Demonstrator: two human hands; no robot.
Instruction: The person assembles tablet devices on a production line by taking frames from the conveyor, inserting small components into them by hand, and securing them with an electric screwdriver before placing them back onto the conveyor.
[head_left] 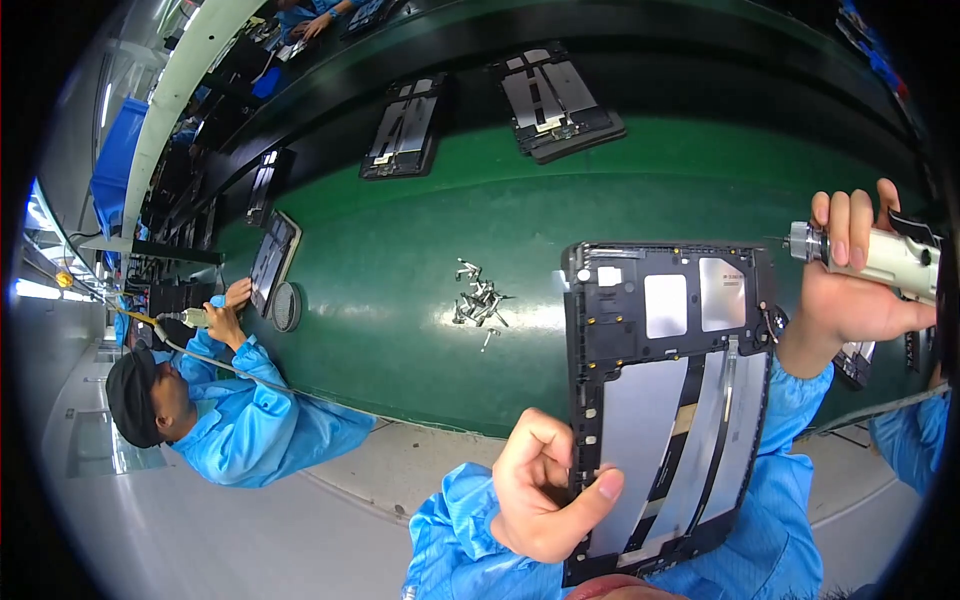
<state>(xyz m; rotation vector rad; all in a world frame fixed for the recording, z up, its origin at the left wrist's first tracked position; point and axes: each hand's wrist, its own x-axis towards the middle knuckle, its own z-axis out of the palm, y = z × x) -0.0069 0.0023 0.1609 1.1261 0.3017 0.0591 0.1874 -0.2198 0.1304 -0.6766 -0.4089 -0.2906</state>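
Observation:
My left hand point(545, 500) grips an opened tablet point(655, 400) by its left edge, thumb over the front and fingers curled at the side. The tablet is tilted up close to me, its inside facing me: black frame, silver battery plates and a flat cable strip. Off to the right, my right hand point(850, 285) is wrapped round a white electric screwdriver point(895, 262). Its thin bit points left, above and beyond the tablet's upper right corner, apart from it. On the green table left of the tablet lies a loose pile of small metal and black parts point(480, 302).
Two opened tablets, one left point(403, 128) and one right point(560, 100), lie at the table's far side. At left, a co-worker in blue point(240, 410) holds a screwdriver by another tablet point(272, 262) and a round dish point(286, 306). A cable point(225, 370) hangs there.

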